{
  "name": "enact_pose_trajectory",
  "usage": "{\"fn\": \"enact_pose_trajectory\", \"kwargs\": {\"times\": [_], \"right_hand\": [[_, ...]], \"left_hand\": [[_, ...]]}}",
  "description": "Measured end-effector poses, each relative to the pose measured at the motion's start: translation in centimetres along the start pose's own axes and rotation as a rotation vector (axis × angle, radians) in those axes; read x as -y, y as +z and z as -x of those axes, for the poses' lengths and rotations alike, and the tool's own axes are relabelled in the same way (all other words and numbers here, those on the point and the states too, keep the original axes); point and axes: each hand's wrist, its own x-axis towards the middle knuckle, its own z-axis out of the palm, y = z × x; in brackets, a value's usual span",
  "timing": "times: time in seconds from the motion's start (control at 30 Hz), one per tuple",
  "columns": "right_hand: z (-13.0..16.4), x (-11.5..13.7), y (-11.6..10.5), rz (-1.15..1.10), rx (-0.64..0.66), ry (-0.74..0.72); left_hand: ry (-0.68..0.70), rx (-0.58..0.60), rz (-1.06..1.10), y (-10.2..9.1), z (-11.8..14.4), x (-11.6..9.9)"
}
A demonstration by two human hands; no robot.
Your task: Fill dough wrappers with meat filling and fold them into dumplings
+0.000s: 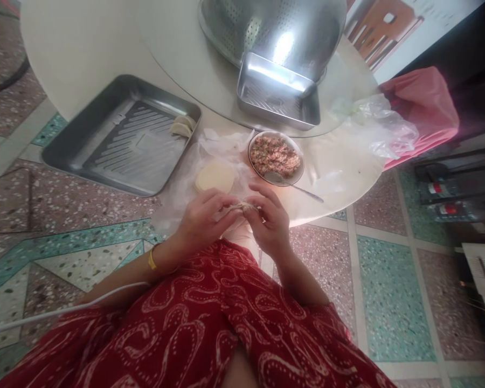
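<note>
Between both sets of fingertips I hold a dumpling (pixel 243 206), its edge pinched at either end. My left hand (pixel 210 215) is closed on its left side; my right hand (pixel 269 215) is closed on its right side, with the index finger raised a little. Just beyond my hands lies a stack of round dumpling wrappers (pixel 215 177) on crumpled plastic (pixel 178 199). A bowl of minced filling (pixel 275 155) stands behind my right hand, with a spoon (pixel 295 186) resting in it. A few folded dumplings (pixel 182 126) sit at the right side of the large metal tray (pixel 121 167).
A smaller metal tray (pixel 277 105) leans near a large perforated steel colander (pixel 262 32) on the glass turntable (pixel 178 54). On the right, a pink bag (pixel 428 108) and clear plastic bags (pixel 383 126) hang at the table edge. A white cable (pixel 64 312) crosses by my left forearm.
</note>
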Motion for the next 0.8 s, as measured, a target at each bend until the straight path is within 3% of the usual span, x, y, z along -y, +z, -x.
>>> {"fn": "enact_pose_trajectory", "kwargs": {"times": [0.13,0.6,0.7,0.8], "right_hand": [[-0.1,0.3,0.0,-0.035,0.014,-0.032],[-0.4,0.8,-0.3,-0.06,0.068,-0.01],[-0.9,0.4,-0.4,-0.084,0.097,0.004],[-1.9,0.2,-0.8,-0.093,0.162,-0.027]], "left_hand": [[0.063,-0.058,-0.027,0.1,0.0,0.0],[0.026,-0.067,0.02,0.2,-0.4,-0.2],[-0.075,-0.018,0.15,0.4,-0.6,-0.1],[-0.212,0.07,0.444,0.9,-0.8,0.0]]}}
